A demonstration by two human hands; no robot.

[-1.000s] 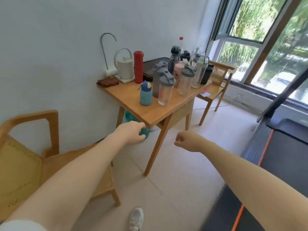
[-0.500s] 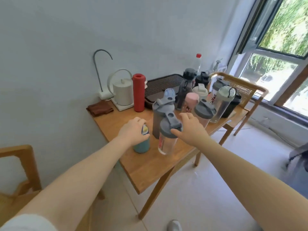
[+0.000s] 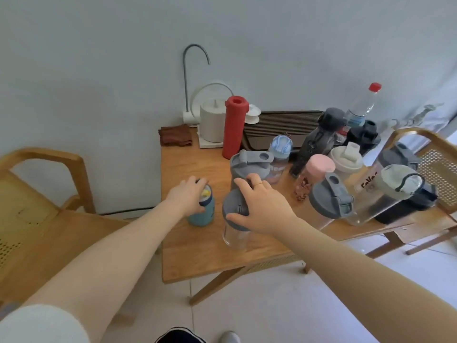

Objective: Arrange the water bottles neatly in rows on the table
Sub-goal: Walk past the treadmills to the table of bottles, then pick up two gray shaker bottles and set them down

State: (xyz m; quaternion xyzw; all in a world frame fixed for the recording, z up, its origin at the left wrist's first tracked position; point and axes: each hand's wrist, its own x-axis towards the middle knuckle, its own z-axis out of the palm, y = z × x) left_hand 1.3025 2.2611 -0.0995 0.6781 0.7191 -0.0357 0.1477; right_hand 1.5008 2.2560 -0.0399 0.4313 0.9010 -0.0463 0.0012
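Both forearms reach forward and slightly inward from the bottom of the view, bare from a pale sleeve at the lower left, stretched out over the floor toward the wooden desk (image 3: 210,253).

The left hand (image 3: 186,198) comes down from above on the small teal bottle (image 3: 201,211), palm over its cap, fingers curled round the top; its grip is closed on that bottle, which stands upright near the desk's front left part. Just beside it to the right, the right hand (image 3: 262,206) lies over the grey lid of the clear bottle (image 3: 233,231), thumb against the lid's near edge, fingers spread and bent over the far side, a thin ring on one finger. The grip holds the lid from the top. That bottle stands near the front edge, close to the teal one though not touching it.

Right behind the right hand stands a tall grey bottle (image 3: 247,167) with its flip cap. To the right the other bottles crowd together: a pink-capped bottle (image 3: 314,177), a grey-lidded clear shaker (image 3: 329,201), a dark bottle (image 3: 319,142) and several more.

Further back, a red flask (image 3: 233,127) stands upright beside a white kettle (image 3: 211,122), with a brown cloth (image 3: 174,138) by the wall. A wooden chair (image 3: 37,194) sits left of the desk.
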